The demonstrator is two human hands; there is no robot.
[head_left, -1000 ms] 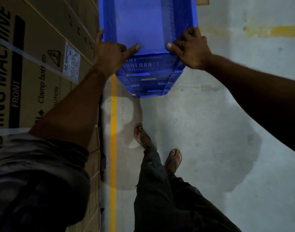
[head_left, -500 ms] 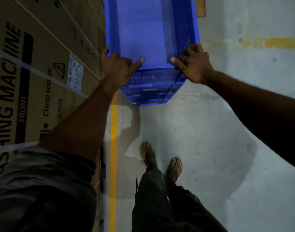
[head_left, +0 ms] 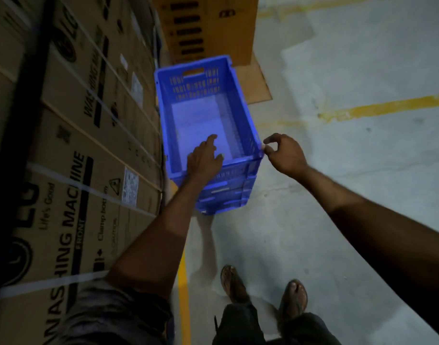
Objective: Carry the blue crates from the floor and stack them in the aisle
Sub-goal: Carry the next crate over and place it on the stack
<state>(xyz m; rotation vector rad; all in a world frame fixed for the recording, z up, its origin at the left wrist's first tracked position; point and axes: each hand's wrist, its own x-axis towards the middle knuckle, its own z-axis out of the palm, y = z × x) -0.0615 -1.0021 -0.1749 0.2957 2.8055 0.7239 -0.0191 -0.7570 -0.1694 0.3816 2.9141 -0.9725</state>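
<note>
Left hand lies loose-fingered over the near rim of the top blue crate, gripping nothing; right hand curls at its near right corner, pinch or touch unclear; crate sits nested on the stack on the floor beside washing-machine cartons; best check rims sit flush before releasing.

dim, bluish cast; motion blur on cartons left, wide-angle bending at edges, soft shadow on floor.

The top blue crate is being shown upright and empty, with slotted walls and a handle cut-out at its far end. It is being borne by a stack of blue crates on the floor.
</note>
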